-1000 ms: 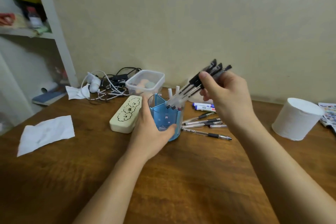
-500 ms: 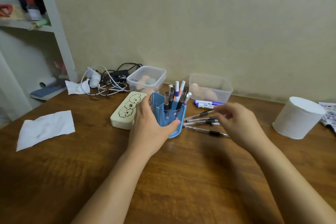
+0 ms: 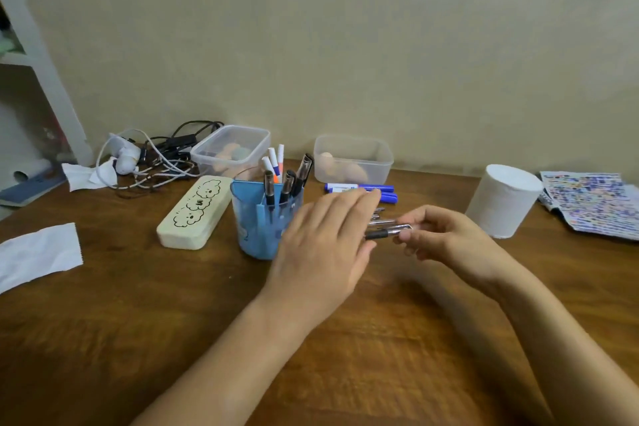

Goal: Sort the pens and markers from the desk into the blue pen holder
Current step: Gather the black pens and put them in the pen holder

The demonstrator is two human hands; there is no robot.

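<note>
I am looking down at a brown wooden desk (image 3: 138, 322) against a beige wall. My right hand (image 3: 446, 239) is pinching a clear pen with a black grip (image 3: 389, 232) between thumb and fingertips, holding it level just above the desk. My left hand (image 3: 325, 245) is lying flat with fingers spread wide, gripping nothing, its fingertips over the pen's other end and over a few more pens (image 3: 380, 216) lying behind it. The blue pen holder (image 3: 256, 221) is standing upright just left of my left hand, holding several black pens and white markers. Two blue markers (image 3: 359, 188) are lying behind my hands, in front of a clear plastic box (image 3: 352, 157). A cream pencil case (image 3: 195, 213) is lying left of the holder.
</note>
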